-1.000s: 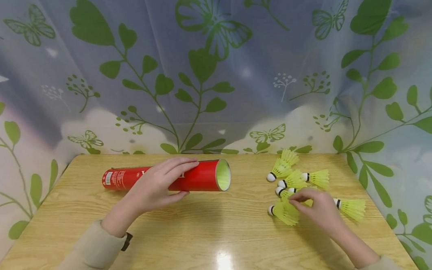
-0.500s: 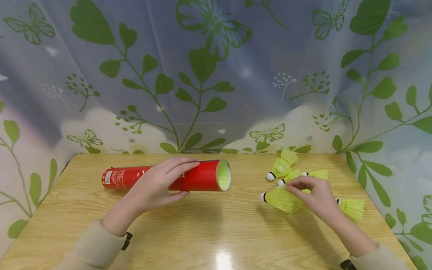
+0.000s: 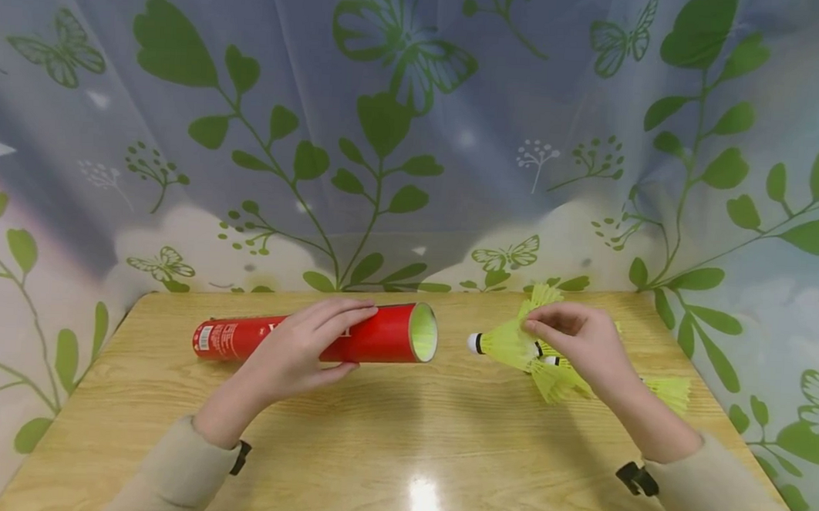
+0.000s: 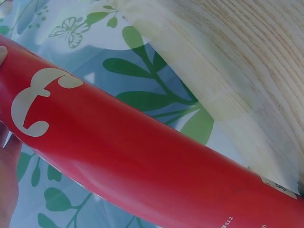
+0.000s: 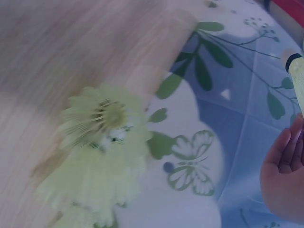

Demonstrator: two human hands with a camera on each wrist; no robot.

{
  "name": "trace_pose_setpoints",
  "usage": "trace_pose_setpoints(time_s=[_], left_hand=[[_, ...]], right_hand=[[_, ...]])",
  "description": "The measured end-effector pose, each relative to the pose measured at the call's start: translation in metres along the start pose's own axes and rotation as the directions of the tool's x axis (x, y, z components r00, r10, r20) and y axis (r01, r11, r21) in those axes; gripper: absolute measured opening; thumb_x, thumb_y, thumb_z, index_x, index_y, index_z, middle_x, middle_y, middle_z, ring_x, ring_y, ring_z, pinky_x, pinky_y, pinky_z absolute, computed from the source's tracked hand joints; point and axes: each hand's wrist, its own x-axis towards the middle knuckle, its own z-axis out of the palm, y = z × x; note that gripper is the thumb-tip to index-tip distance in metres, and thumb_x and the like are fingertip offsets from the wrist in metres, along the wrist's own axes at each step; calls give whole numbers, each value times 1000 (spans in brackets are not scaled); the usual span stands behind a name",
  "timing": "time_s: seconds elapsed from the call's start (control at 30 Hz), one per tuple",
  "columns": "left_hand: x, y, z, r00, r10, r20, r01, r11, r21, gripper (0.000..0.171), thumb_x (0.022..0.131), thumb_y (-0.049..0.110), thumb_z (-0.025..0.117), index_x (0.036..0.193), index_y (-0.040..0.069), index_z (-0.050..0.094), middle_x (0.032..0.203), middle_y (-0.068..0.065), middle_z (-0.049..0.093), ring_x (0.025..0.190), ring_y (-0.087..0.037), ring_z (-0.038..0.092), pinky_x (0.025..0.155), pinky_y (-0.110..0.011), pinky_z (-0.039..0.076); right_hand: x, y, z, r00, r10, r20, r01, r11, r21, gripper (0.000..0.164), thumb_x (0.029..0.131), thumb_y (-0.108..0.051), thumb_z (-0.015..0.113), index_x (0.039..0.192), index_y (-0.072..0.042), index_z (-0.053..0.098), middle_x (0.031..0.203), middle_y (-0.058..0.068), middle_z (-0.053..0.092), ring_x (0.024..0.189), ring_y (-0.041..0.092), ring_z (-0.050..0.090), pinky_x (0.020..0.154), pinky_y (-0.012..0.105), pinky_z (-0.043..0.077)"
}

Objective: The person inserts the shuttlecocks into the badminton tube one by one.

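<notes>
left hand (image 3: pixel 297 346) has a grip on the red tube (image 3: pixel 388 333), left of centre, mouth (image 3: pixel 422 333) facing right; right hand (image 3: pixel 588 346) pinches a yellow shuttlecock (image 3: pixel 505 347) right of centre, cork (image 3: pixel 474 343) pointing left at that mouth, gap between; long axes roughly line up

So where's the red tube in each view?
Head: red tube, left of centre, gripped by the left hand.
Left wrist: red tube, diagonal, upper left to lower right.
Right wrist: apparently just a red sliver, top-right corner.
Shared landmark: leaf-print cloth.
</notes>
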Motion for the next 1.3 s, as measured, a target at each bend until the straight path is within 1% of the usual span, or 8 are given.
trace_pose_setpoints(time_s=[0.17,0.33,0.67,0.87,1.03,1.1,1.17,1.3], left_hand=[[-1,0,1,1000,-4,2,4,1000,3,74,70,22,78,138,16,47,134,1,52,121,-16,50,98,-35,48],[-1,0,2,1000,-5,3,5,1000,2,75,70,22,78,138,16,47,134,1,52,122,-16,50,98,-35,47],[-1,1,2,1000,-7,8,7,1000,5,75,70,22,78,138,16,47,135,1,51,122,-16,50,98,-35,48],[-1,1,2,1000,-1,5,1,1000,5,75,70,21,78,138,15,47,135,1,51,122,-16,49,99,-35,47],[0,1,2,1000,9,-11,-9,1000,-3,75,70,20,78,137,14,48,134,0,52,122,-17,50,99,-36,47],[1,1,2,1000,12,-13,-12,1000,-4,75,70,20,78,137,14,48,134,0,52,122,-17,50,98,-35,47],[1,1,1,1000,14,-14,-14,1000,-4,75,70,20,79,137,14,48,134,1,52,122,-17,50,98,-35,48],[2,1,1,1000,16,-10,-16,1000,-3,75,69,20,78,138,15,48,134,1,52,121,-16,50,99,-35,47]], right_hand=[[5,-9,5,1000,-25,-8,26,994,104,29,85,-33,69,102,-9,70,97,-1,70,88,15,66,76,22,55],[10,-19,12,999,-42,-7,43,977,208,28,85,-29,70,100,-6,69,93,-4,70,87,12,65,78,24,54],[16,-38,32,997,-65,43,50,957,284,24,84,-25,71,98,-6,71,91,-4,71,87,14,64,76,29,54],[19,-42,46,993,-101,60,77,945,317,23,84,-23,71,98,-6,70,93,-3,70,85,16,65,71,26,54],[19,-48,57,986,-152,73,122,942,312,18,83,-19,72,96,-7,71,94,3,70,86,24,65,74,28,55],[19,-49,61,980,-185,68,158,944,289,15,82,-17,73,93,-8,71,94,5,70,84,23,65,73,28,55],[20,-49,63,973,-224,60,202,947,248,13,81,-17,73,91,-9,72,93,3,70,82,17,65,73,26,55],[22,-48,65,935,-352,38,345,930,125,7,80,-16,75,87,-13,74,89,-3,70,79,10,64,73,26,55]])
